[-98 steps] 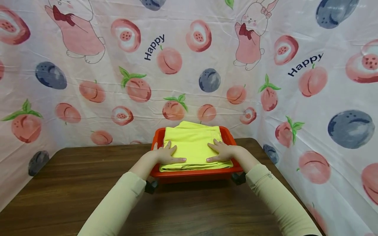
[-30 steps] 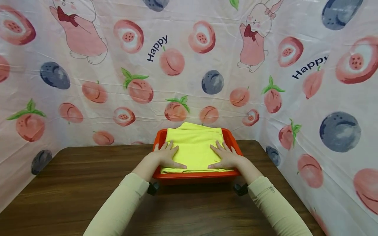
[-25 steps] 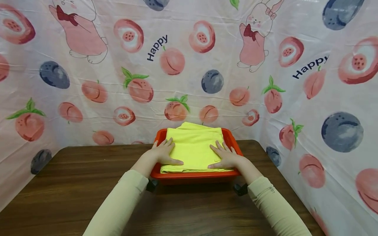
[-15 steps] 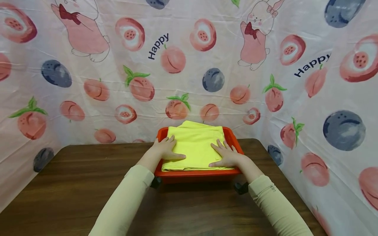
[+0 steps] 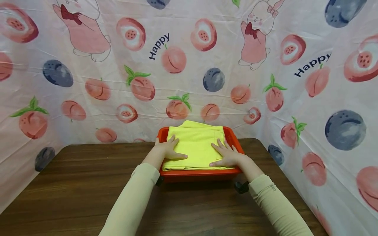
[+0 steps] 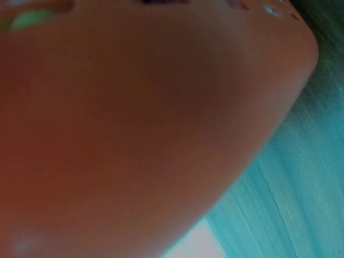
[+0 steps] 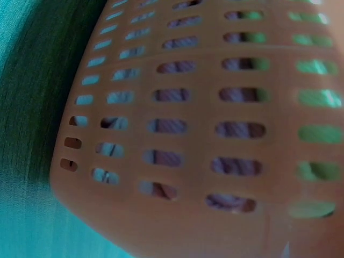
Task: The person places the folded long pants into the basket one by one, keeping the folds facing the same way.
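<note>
A yellow folded garment (image 5: 198, 144), its layers showing at the front edge, lies in a red plastic basket (image 5: 200, 172) near the back of the table. My left hand (image 5: 166, 150) rests on its left side, fingers spread and the thumb pointing inward. On the right side my right hand (image 5: 228, 156) lies the same way, fingers fanned out over the cloth. Neither hand grips it. Both wrist cameras face the basket from outside: its wall (image 6: 134, 118) fills much of the left wrist view, and the slotted wall (image 7: 199, 113) shows purplish and green cloth through the slots.
The dark wooden table (image 5: 88, 183) extends to the left and in front of the basket. Behind it and along the right hangs a white curtain (image 5: 183, 19) printed with peaches and rabbits, close to the basket's back.
My left hand has slid a little away from the basket's front rim, further back on the cloth. My right hand stays almost in place. The garment looks unchanged over the last second.
</note>
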